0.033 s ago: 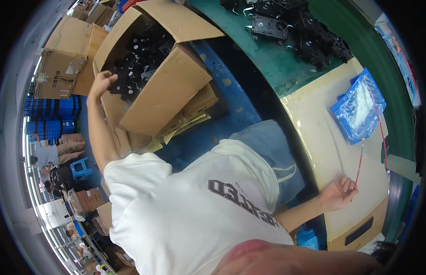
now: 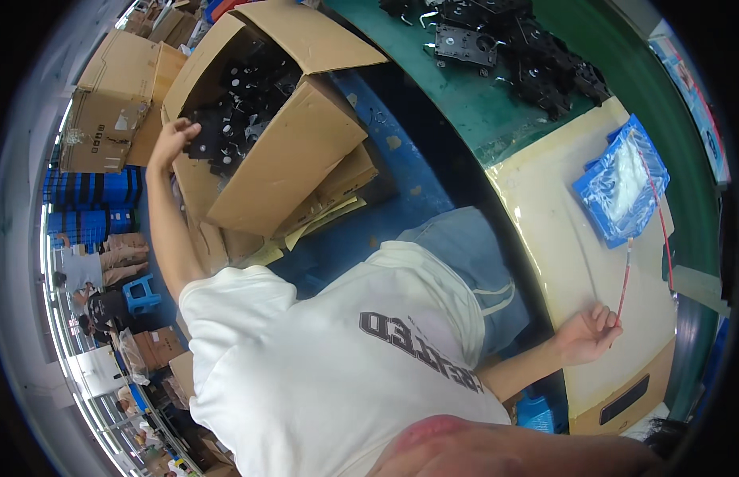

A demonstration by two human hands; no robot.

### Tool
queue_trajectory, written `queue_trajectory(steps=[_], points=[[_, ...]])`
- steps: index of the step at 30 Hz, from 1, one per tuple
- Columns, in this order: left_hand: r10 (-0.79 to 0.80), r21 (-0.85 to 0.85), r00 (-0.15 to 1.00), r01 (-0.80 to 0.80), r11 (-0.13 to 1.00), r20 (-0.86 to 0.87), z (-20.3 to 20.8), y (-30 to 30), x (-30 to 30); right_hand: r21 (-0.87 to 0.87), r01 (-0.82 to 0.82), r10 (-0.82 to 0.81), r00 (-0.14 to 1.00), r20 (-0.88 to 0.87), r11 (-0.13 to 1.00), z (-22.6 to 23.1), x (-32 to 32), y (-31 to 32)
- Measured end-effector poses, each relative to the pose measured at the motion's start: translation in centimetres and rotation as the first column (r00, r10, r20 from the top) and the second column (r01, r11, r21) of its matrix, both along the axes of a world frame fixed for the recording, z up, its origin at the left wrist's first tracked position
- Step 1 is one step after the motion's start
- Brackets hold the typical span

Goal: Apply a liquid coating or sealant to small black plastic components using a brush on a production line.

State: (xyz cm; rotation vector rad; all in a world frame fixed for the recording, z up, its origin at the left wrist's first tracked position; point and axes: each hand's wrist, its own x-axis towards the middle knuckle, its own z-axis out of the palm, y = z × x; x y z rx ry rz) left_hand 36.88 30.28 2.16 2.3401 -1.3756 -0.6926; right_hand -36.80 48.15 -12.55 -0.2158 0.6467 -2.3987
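My left hand (image 2: 175,141) is at the near left edge of an open cardboard box (image 2: 286,155). Its fingers are closed on the edge of a flat black plate part (image 2: 201,141), which sticks out toward the box's inside. Many black parts with small silver pins (image 2: 246,99) fill the box. On the right, my right hand (image 2: 588,334) pinches a thin red-handled brush (image 2: 623,286) over the cream board (image 2: 560,230). The brush's tip points toward a blue tray (image 2: 612,195) lined with clear plastic, with a white substance in it.
Black metal assemblies (image 2: 528,60) lie heaped on the green tabletop (image 2: 457,103). A red stick (image 2: 664,230) leans across the tray. A dark phone-like slab (image 2: 624,399) lies at the board's near end. Cartons (image 2: 107,119), a blue stool (image 2: 140,294) and other people are at left.
My left hand has shifted slightly up and left, and the flat black plate now shows at its fingers. My right hand and the brush have stayed in place.
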Motion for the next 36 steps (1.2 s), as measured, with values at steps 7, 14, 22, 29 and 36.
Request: queue_trajectory(steps=[7,14,22,29,36], points=[[-0.316,-0.229,0.907,0.257,0.939,-0.278,6.5,-4.3,-17.2,-0.067,0.006,0.002,0.992,0.123,0.998,-0.8,-0.3,0.4],[-0.784,-0.152,0.493,0.802,0.578,-0.378,1.6,-8.3,-38.5,-0.011,0.103,-0.104,0.985,-0.134,0.995,-0.9,0.3,0.0],[-0.961,0.128,0.105,0.989,0.073,-0.256,-3.2,-10.1,-51.2,0.167,0.448,-0.323,0.814,-0.483,0.878,2.0,1.7,0.1],[-0.975,-0.179,0.188,0.962,0.207,-0.118,-6.1,-10.2,-51.7,0.166,0.661,-0.167,0.410,-0.897,0.732,4.6,1.8,-3.7],[-0.969,-0.342,0.038,0.938,-0.050,0.246,-7.5,-9.3,-49.0,0.127,0.615,0.012,0.188,-0.982,0.778,5.0,1.5,-7.6]])
